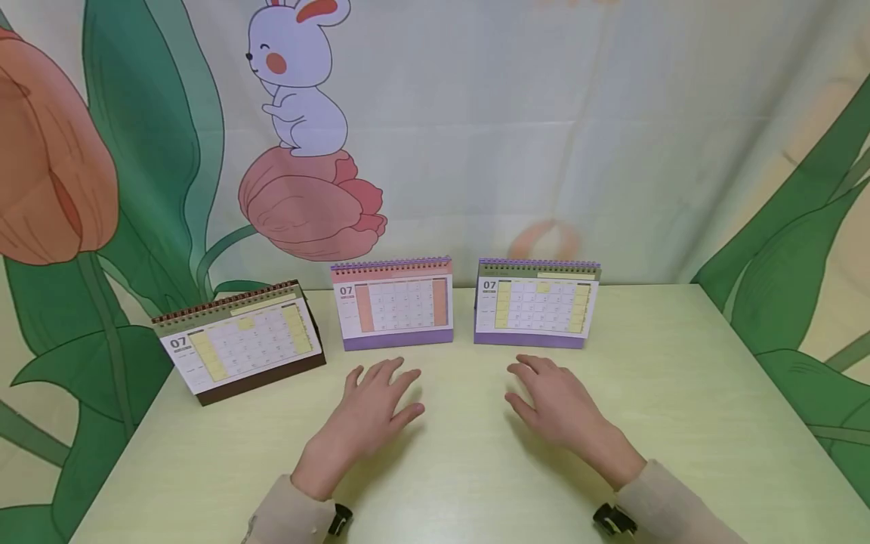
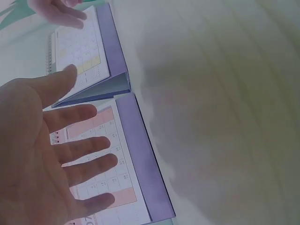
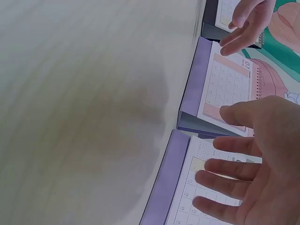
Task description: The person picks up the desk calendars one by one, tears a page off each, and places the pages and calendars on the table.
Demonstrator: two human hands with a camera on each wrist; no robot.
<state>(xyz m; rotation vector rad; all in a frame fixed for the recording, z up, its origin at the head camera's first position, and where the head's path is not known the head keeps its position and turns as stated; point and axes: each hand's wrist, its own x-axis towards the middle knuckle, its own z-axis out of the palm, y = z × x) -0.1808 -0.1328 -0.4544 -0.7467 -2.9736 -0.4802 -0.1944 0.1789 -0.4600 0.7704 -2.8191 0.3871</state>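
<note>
Three spiral-bound desk calendars stand in a row at the table's back, each showing page 07. The left calendar point(image 1: 245, 344), with a dark brown base and green header, is turned at an angle. A pink-headed calendar point(image 1: 397, 306) on a purple base is in the middle. To its right stands a green-headed calendar point(image 1: 533, 306), also on a purple base. My left hand point(image 1: 372, 404) hovers in front of the middle calendar, fingers spread, holding nothing. Just in front of the right calendar, my right hand point(image 1: 560, 400) has its fingers loosely extended and is likewise without any object.
The pale yellow-green table point(image 1: 469, 468) spreads out beneath both hands. Behind it hangs a curtain point(image 1: 462, 136) printed with a rabbit and tulips. A black strap point(image 1: 615, 520) shows below the right sleeve, another point(image 1: 340, 520) by the left sleeve.
</note>
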